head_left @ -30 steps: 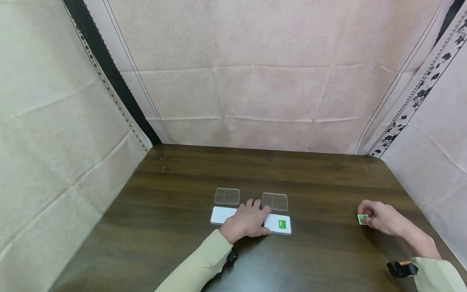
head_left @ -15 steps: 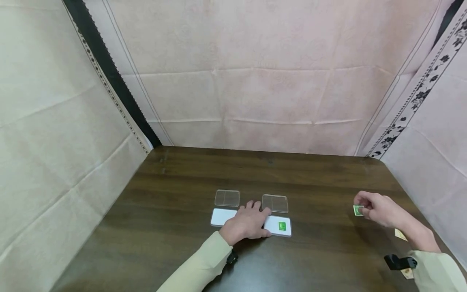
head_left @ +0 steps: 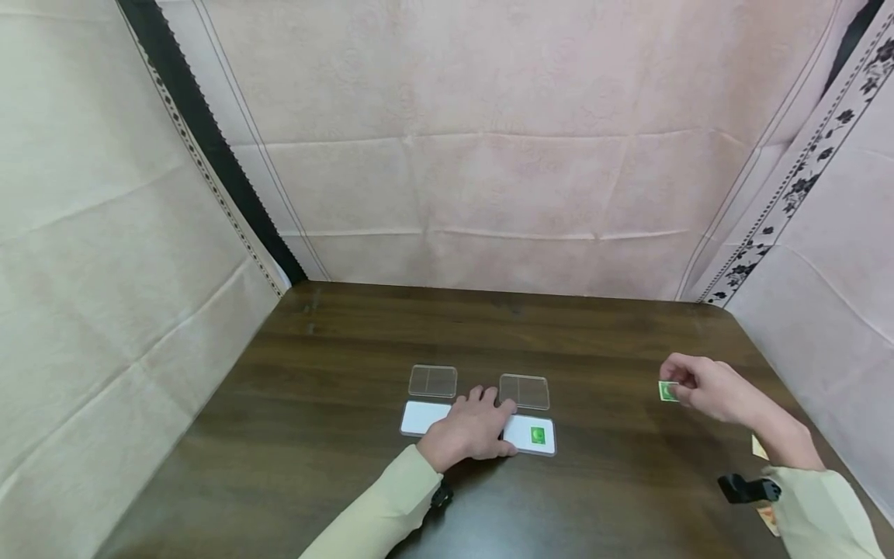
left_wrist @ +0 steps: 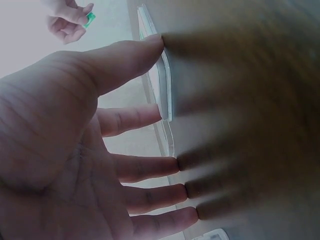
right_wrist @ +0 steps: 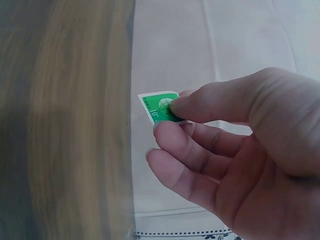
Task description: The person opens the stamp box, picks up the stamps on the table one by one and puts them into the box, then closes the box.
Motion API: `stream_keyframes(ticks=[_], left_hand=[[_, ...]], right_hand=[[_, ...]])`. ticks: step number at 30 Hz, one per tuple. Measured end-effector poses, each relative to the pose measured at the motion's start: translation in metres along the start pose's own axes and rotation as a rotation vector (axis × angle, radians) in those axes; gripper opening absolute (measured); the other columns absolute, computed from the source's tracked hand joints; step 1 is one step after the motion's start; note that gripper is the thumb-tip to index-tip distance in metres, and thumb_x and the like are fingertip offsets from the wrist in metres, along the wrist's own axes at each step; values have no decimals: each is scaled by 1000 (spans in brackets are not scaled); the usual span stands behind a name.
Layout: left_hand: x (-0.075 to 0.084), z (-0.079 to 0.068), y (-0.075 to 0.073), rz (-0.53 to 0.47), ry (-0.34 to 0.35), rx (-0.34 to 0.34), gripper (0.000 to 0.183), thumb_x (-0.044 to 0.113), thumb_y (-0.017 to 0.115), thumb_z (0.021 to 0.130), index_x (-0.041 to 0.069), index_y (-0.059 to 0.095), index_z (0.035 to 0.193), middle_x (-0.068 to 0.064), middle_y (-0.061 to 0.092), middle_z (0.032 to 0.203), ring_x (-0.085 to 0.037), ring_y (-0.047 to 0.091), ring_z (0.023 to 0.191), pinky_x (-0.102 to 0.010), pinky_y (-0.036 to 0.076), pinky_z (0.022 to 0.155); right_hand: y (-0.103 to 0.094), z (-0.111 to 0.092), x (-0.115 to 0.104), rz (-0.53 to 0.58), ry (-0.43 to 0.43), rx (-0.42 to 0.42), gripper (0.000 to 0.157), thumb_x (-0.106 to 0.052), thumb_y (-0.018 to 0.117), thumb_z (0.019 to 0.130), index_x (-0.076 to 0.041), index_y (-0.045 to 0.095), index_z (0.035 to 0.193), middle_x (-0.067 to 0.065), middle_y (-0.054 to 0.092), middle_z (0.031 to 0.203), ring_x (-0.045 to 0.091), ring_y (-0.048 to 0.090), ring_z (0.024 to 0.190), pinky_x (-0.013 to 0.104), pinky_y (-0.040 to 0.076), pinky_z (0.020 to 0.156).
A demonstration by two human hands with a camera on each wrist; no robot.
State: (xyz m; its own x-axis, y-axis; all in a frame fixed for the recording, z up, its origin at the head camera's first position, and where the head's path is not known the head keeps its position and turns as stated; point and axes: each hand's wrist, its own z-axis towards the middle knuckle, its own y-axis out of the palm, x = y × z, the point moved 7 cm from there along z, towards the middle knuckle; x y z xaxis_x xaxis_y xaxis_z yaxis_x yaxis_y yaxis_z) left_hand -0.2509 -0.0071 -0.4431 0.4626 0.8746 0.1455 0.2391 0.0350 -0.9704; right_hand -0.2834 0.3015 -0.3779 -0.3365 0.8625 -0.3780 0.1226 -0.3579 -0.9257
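Note:
My right hand (head_left: pixel 719 390) is raised above the right side of the table, pinching a green postage stamp (right_wrist: pixel 162 106) between thumb and fingers. The stamp has a white perforated edge, a globe and a "10". My left hand (head_left: pixel 469 425) has its fingers spread and straight, fingertips down on the table. Its thumb and index finger touch the left end of a flat white-filled case (head_left: pixel 517 432), on which a second green stamp (head_left: pixel 538 435) lies. Left of the hand is a similar white case (head_left: pixel 422 418), partly covered by it.
Two clear, thin plastic lids (head_left: pixel 433 381) lie behind the white cases. A pale stamp (head_left: pixel 759 447) and an orange-toned one (head_left: pixel 769 520) lie near the right arm, partly hidden. Pale cloth (head_left: pixel 517 210) hangs around the brown wooden table (head_left: pixel 314 435).
My right hand has risen and moved left with the stamp. The two stamps by the right arm have come into view. My left hand stays in place.

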Motion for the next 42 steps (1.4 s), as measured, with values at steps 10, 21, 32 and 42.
stream_keyframes(ticks=[10, 21, 32, 42], left_hand=[[0, 1, 2, 2, 0, -4, 63, 53, 69, 86, 23, 50, 138, -13, 43, 149, -34, 40, 137, -50, 39, 107], [-1, 1, 4, 5, -11, -9, 63, 54, 70, 85, 24, 51, 136, -12, 43, 150, -34, 40, 138, -50, 40, 107], [-2, 2, 3, 9, -4, -3, 64, 55, 70, 85, 24, 51, 137, -12, 44, 149, -33, 41, 137, -50, 40, 106], [0, 1, 1, 8, 7, 10, 63, 54, 70, 84, 22, 52, 135, -13, 46, 146, -33, 43, 133, -50, 41, 104]], right_hand=[[-3, 12, -22, 48, -37, 10, 13, -3, 62, 89, -14, 61, 96, -3, 61, 81, 3, 50, 67, 23, 42, 59], [4, 25, -47, 103, -58, 3, 10, -3, 61, 90, -12, 61, 95, -2, 60, 80, 6, 52, 69, 23, 43, 60], [14, 36, -66, 150, -98, 13, 12, -3, 65, 89, -14, 60, 89, -3, 59, 76, 7, 52, 67, 23, 43, 59], [35, 43, -77, 255, -54, -78, 9, -4, 63, 91, -11, 60, 92, 2, 61, 80, 16, 59, 69, 27, 48, 59]])
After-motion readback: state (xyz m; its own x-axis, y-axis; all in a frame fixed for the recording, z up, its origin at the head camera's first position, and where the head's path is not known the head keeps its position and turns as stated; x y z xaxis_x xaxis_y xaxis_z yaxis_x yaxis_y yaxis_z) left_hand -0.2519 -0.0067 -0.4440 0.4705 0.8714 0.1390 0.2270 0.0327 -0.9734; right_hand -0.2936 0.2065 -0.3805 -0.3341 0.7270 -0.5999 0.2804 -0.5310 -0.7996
